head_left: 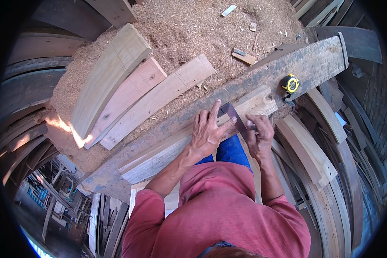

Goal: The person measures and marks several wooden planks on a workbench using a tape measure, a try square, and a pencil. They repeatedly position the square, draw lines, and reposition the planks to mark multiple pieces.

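Observation:
A pale wooden board (258,101) lies along the thick, worn beam in front of me. Across it rests a try square (238,122) with a dark, wide blade. My left hand (205,134) steadies the square against the board, index finger stretched forward and thumb reaching toward the blade. Right beside the blade's edge, my right hand (259,134) is closed in a pinch around a short dark pencil-like stick (253,127). Its tip is too small to make out.
On the beam (316,60) sits a yellow and black tape measure (290,84). Several cut planks (159,103) lie on sawdust (180,26) at the far left. A small wood block (244,56) lies beyond the beam. Curved timber pieces (307,150) are stacked at my right.

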Action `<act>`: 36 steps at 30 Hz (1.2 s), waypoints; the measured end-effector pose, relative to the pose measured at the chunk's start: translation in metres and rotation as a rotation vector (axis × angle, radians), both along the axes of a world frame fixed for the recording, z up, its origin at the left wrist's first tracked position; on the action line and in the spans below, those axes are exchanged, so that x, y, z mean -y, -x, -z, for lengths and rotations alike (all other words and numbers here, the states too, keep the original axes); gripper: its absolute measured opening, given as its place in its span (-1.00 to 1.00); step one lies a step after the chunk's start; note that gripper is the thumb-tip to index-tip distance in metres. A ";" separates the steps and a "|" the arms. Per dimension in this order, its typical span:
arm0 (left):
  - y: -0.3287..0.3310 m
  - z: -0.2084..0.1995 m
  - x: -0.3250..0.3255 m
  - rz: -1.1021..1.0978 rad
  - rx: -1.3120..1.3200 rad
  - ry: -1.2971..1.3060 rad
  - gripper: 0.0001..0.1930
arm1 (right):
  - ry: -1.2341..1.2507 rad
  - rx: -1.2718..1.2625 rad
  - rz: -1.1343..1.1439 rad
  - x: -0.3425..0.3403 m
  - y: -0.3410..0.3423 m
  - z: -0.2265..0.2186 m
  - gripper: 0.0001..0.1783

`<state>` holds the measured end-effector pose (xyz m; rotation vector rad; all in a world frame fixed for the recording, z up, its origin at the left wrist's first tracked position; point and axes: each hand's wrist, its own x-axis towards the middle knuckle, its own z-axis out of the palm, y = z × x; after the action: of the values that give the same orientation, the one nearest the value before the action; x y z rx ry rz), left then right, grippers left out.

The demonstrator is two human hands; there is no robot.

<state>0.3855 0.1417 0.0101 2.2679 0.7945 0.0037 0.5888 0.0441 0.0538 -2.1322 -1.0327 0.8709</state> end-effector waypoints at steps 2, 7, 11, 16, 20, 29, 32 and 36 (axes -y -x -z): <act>0.001 0.000 0.000 0.004 0.001 -0.001 -0.16 | 0.000 0.084 0.055 0.004 -0.009 -0.015 -0.65; -0.001 -0.002 -0.001 -0.017 0.037 0.040 -0.18 | -0.056 0.020 0.091 0.008 -0.022 -0.032 -0.53; -0.002 -0.004 -0.003 -0.018 0.034 0.039 -0.19 | -0.119 -0.092 0.014 0.001 -0.021 -0.028 -0.62; -0.002 -0.004 -0.004 -0.022 0.036 0.045 -0.21 | -0.112 -0.089 -0.013 -0.005 -0.013 -0.025 -0.67; -0.002 -0.005 -0.003 -0.010 0.009 0.045 -0.22 | -0.119 -0.100 -0.022 -0.006 -0.012 -0.023 -0.67; -0.003 -0.006 -0.004 0.000 0.000 0.009 -0.23 | -0.084 -0.062 -0.193 -0.008 -0.017 -0.025 -0.71; -0.004 -0.007 -0.004 -0.016 0.021 0.032 -0.25 | -0.015 -0.084 -0.222 -0.005 -0.023 -0.031 -0.71; -0.004 -0.008 -0.004 -0.016 0.015 0.019 -0.26 | -0.072 -0.095 -0.182 -0.008 -0.020 -0.025 -0.71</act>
<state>0.3898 0.1460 0.0181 2.2409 0.8020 0.0202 0.6090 0.0518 0.0787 -1.9406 -1.2033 0.9954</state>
